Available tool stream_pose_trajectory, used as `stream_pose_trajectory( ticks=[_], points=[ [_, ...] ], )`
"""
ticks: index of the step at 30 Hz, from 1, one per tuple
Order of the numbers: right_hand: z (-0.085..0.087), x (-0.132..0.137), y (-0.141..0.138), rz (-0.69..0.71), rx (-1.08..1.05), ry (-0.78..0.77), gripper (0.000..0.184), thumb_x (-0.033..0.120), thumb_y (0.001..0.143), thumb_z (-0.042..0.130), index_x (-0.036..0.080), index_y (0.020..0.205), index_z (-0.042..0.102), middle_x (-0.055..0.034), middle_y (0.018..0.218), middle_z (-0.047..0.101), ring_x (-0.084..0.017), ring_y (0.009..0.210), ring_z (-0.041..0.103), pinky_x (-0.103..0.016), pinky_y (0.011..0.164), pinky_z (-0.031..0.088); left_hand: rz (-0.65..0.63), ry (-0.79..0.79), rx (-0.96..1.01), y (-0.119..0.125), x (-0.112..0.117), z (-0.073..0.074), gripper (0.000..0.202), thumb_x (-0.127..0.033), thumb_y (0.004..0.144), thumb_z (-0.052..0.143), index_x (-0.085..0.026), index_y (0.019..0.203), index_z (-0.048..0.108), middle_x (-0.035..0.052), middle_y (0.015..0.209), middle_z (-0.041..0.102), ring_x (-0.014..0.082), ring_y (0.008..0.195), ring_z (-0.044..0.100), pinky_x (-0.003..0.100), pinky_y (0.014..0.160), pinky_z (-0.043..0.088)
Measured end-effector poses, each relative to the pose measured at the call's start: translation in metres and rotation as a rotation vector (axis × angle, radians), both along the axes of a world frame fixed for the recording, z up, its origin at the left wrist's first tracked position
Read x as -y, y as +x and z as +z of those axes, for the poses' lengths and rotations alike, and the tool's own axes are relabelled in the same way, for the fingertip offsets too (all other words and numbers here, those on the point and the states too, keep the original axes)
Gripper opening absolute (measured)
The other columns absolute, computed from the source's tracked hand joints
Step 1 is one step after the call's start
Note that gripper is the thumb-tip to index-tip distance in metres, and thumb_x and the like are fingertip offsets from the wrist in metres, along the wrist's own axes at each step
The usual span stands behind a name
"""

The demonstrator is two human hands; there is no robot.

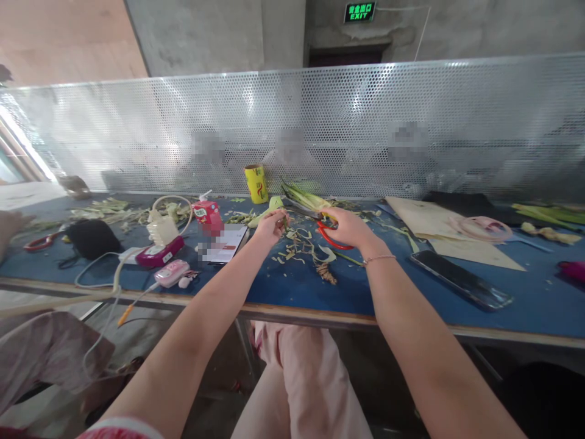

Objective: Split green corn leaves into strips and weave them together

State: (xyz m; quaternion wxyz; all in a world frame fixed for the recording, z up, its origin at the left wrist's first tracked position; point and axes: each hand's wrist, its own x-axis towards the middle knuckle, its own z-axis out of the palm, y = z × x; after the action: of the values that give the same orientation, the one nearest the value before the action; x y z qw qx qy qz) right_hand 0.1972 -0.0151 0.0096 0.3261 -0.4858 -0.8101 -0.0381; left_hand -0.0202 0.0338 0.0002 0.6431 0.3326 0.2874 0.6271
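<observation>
My left hand point(270, 225) is closed in a pinch on a green corn husk point(269, 209) lying on the blue table point(292, 283). My right hand point(348, 227) grips red-handled scissors point(329, 238), whose blades point left toward the husk. More green husks point(305, 196) lie just behind the hands. Cut husk scraps point(305, 244) and a brown silk tuft point(325, 272) are scattered below and between my hands.
A yellow cup point(256, 183) stands behind. A phone point(460, 280) lies right of my right arm, with cardboard point(450, 233) and a pink ring point(485, 228) beyond. Left: a card point(225, 243), red bottle point(207, 215), pink devices point(159, 253), black pouch point(94, 238), cables. A perforated metal screen point(320, 131) backs the table.
</observation>
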Motion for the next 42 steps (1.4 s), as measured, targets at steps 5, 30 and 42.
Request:
stream_pose_trajectory(
  ticks=[5, 30, 42],
  points=[
    [0.002, -0.001, 0.004, -0.051, -0.042, 0.101, 0.052, 0.04, 0.075, 0.059, 0.021, 0.124, 0.056, -0.0085, 0.114, 0.064, -0.024, 0.094, 0.06, -0.036, 0.079, 0.048, 0.0, 0.025, 0.007, -0.001, 0.002, 0.002, 0.013, -0.002, 0.073, 0.062, -0.013, 0.07, 0.056, -0.0005, 0.062, 0.061, 0.007, 0.055, 0.06, 0.02, 0.061, 0.05],
    [0.003, 0.002, -0.004, -0.085, 0.09, 0.122, 0.05, 0.036, 0.075, 0.058, 0.022, 0.123, 0.06, -0.0088, 0.106, 0.065, -0.022, 0.087, 0.06, -0.033, 0.073, 0.045, 0.015, 0.053, -0.038, 0.003, 0.003, 0.0, 0.023, 0.003, 0.064, 0.063, -0.016, 0.069, 0.05, -0.0047, 0.055, 0.058, 0.0064, 0.053, 0.059, 0.019, 0.06, 0.049],
    [0.002, 0.004, -0.016, -0.127, 0.163, 0.145, 0.051, 0.037, 0.078, 0.055, 0.021, 0.126, 0.056, -0.0095, 0.117, 0.063, -0.026, 0.1, 0.059, -0.037, 0.083, 0.047, 0.057, 0.017, -0.033, 0.008, 0.0, -0.005, 0.036, 0.004, 0.058, 0.066, -0.018, 0.072, 0.042, -0.0046, 0.059, 0.06, 0.0073, 0.054, 0.06, 0.018, 0.057, 0.047]
  ],
)
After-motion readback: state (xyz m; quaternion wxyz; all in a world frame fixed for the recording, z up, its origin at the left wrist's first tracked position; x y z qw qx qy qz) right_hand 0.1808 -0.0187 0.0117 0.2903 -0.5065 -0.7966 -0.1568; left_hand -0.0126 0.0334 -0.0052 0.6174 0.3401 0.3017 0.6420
